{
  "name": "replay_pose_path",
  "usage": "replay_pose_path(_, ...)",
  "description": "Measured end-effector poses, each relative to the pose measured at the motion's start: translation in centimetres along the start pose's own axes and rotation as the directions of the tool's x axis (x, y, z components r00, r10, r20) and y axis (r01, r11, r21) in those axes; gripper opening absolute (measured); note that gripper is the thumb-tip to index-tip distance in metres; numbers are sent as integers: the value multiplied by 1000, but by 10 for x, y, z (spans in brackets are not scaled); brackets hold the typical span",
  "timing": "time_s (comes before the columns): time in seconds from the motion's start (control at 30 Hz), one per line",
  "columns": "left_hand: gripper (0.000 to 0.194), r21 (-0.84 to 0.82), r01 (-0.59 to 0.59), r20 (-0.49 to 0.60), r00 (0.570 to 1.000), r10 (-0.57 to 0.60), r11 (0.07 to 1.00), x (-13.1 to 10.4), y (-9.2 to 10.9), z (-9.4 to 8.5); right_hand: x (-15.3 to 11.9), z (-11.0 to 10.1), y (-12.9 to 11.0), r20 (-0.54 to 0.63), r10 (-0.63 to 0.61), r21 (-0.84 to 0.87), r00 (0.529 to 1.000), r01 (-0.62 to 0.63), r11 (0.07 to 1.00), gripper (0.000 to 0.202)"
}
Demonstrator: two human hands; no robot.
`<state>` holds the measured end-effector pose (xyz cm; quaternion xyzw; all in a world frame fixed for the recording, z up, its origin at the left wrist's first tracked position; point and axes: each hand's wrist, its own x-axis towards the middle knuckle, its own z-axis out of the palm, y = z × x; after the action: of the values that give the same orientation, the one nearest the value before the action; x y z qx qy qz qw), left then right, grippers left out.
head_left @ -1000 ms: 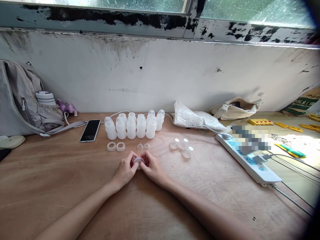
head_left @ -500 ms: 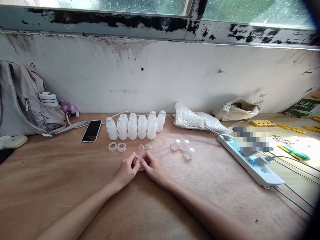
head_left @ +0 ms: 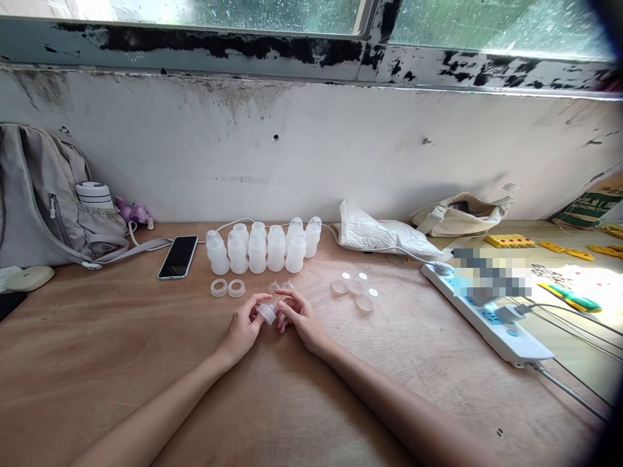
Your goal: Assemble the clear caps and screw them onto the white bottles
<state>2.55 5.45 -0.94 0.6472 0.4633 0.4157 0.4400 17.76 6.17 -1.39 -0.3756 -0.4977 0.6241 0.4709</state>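
Note:
Between my hands is a small clear plastic piece [head_left: 267, 313], tilted, with a ring-shaped rim facing down. My left hand [head_left: 244, 327] grips its left side with thumb and fingers. On the other side my right hand [head_left: 302, 321] has its fingertips at the upper right of the piece, closed around part of it. Just behind my fingers lie two clear nipple-shaped pieces [head_left: 287, 285], partly hidden. Two translucent rings [head_left: 236, 288] rest to the left. Further back, several frosted white bottles [head_left: 257, 251] stand in rows, some with clear domed tops.
Clear round discs and small white discs [head_left: 364, 303] lie right of centre. A phone [head_left: 178, 257] and a grey backpack [head_left: 43, 201] are at the left. A white padded bag [head_left: 389, 237], a cream pouch [head_left: 460, 216] and a power strip [head_left: 487, 318] with cables occupy the right.
The clear piece has been lifted and tipped, so its rim and side show. My right hand's fingers have shifted, its lower fingers now showing beneath the piece.

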Motion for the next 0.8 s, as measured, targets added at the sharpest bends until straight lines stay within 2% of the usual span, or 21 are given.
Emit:
replay_pose_path(0.2, 26, -69, 37, -21, 999, -38, 997, 1, -7, 1, 0, 1, 3, -9, -38, -16, 999, 38, 999, 26)
replay_pose_path(0.4, 33, -269, 71, 10, 997, -71, 960, -1, 3, -4, 0, 3, 3, -65, -36, -37, 997, 34, 999, 26)
replay_pose_path(0.6, 31, -37, 48, 17, 999, -48, 998, -1, 5, 1, -2, 4, 2, -64, -56, -68, 996, 52, 996, 25)
replay_pose_path(0.8, 25, -22, 24, 11, 1000, -24, 999, -1, -1, 3, -8, 8, 2, -113, -137, -166, 984, 117, 979, 20)
